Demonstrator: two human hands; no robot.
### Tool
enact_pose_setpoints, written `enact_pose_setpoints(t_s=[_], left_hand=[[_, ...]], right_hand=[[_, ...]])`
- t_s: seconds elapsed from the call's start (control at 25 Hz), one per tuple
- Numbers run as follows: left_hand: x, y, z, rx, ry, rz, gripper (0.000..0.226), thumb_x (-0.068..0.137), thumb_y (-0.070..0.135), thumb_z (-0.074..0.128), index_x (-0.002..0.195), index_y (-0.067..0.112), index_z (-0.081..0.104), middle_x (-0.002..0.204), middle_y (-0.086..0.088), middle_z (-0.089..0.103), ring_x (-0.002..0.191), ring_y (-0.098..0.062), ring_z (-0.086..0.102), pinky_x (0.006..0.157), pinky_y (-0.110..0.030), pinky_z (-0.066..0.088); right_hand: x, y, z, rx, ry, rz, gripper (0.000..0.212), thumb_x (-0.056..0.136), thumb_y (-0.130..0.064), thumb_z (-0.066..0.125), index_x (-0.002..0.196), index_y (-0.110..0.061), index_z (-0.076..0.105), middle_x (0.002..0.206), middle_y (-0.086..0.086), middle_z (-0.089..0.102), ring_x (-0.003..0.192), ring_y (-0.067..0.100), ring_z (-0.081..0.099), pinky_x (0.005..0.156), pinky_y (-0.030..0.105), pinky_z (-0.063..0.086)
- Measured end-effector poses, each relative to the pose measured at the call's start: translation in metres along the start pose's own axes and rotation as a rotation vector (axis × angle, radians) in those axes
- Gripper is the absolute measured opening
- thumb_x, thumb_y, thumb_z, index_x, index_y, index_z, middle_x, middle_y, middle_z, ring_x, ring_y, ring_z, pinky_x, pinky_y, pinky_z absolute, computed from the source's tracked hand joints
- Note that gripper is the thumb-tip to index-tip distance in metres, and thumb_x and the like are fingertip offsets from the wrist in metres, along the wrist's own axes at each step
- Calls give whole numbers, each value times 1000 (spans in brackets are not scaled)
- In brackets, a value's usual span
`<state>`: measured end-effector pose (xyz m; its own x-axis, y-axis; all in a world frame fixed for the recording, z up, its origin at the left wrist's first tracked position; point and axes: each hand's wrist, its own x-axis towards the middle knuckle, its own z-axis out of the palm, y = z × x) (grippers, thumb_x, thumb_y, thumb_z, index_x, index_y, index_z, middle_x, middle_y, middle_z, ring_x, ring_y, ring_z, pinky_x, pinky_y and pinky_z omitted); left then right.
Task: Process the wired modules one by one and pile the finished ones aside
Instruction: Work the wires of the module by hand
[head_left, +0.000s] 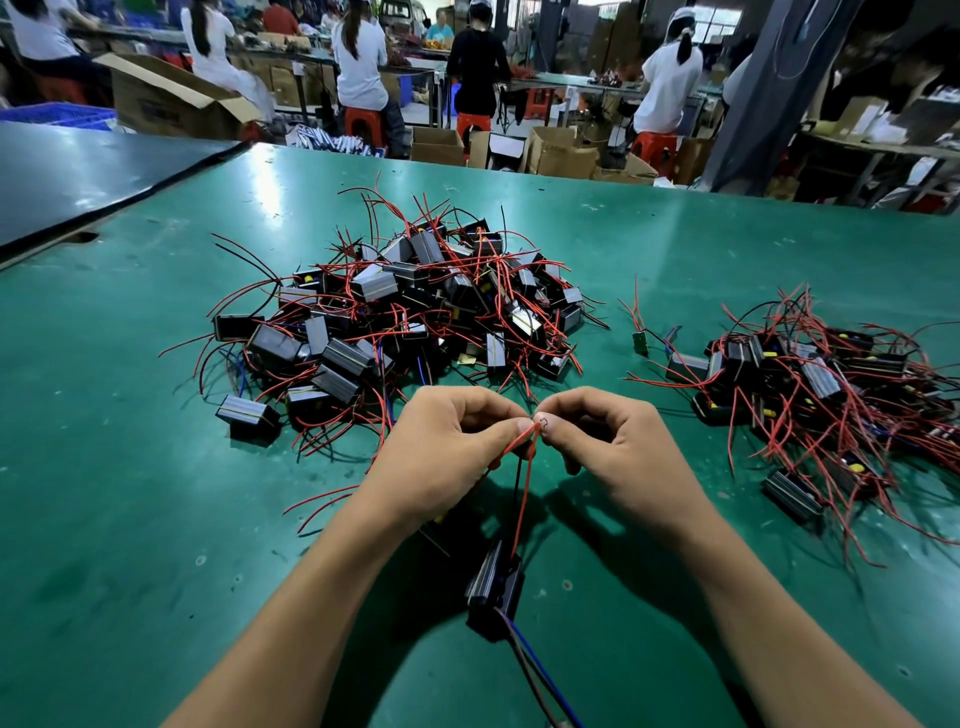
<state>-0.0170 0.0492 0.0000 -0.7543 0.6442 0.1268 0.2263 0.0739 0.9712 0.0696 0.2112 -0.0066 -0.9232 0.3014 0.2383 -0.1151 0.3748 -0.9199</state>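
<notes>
Head view: your left hand (447, 447) and right hand (615, 449) meet, both pinching the red wires (524, 483) of one black module (493, 587) below them. Beyond that module spreads the large pile (405, 306); right of it, well apart, lies a smaller pile (810, 384).

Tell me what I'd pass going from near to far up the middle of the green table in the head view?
Black module at the end of the red wires → left hand and right hand pinching those wires → big pile of modules → cardboard boxes → seated workers.
</notes>
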Motion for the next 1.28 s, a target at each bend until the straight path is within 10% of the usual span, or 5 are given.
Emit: enact_pose_setpoints(t_s=[0.16, 0.4, 0.64, 0.92, 1.28], left_hand=[[2, -1, 2, 82, -4, -15, 4, 86, 12, 74, 84, 12, 77, 73, 1, 76, 66, -6, 68, 63, -16, 49], [-1, 0, 4, 201, -3, 53, 6, 85, 16, 74, 81, 19, 77, 71, 7, 75, 70, -11, 71, 67, -24, 54], [-1, 1, 0, 98, 16, -1, 11, 90, 15, 69, 83, 17, 76, 73, 1, 75, 62, -15, 55, 60, -37, 47], [0, -1, -3, 77, -34, -21, 8, 89, 17, 71, 85, 16, 76, 74, 1, 76, 69, -17, 62, 65, -29, 47], [0, -3, 2, 207, -6, 88, 5, 85, 17, 75, 81, 20, 78, 71, 9, 75, 71, -7, 72, 68, -19, 54]], right_hand=[[3, -4, 1, -117, -27, 96, 18, 94, -13, 66, 76, -15, 69, 59, -3, 50, 56, 12, 42, 53, 25, 34], [6, -7, -4, 747, -214, 690, 10, 75, -13, 68, 67, -8, 65, 55, -3, 41, 42, 5, 36, 42, 13, 29], [1, 3, -8, 217, -92, 207, 12, 96, -13, 63, 98, -12, 75, 76, 5, 71, 57, 15, 61, 52, 32, 53], [-1, 8, -6, -110, 8, -74, 17, 84, -16, 80, 89, -33, 78, 61, 5, 68, 50, 18, 57, 53, 25, 43], [6, -2, -1, 373, -101, 389, 24, 80, -5, 67, 59, -15, 67, 53, -1, 47, 43, 5, 38, 41, 14, 29]])
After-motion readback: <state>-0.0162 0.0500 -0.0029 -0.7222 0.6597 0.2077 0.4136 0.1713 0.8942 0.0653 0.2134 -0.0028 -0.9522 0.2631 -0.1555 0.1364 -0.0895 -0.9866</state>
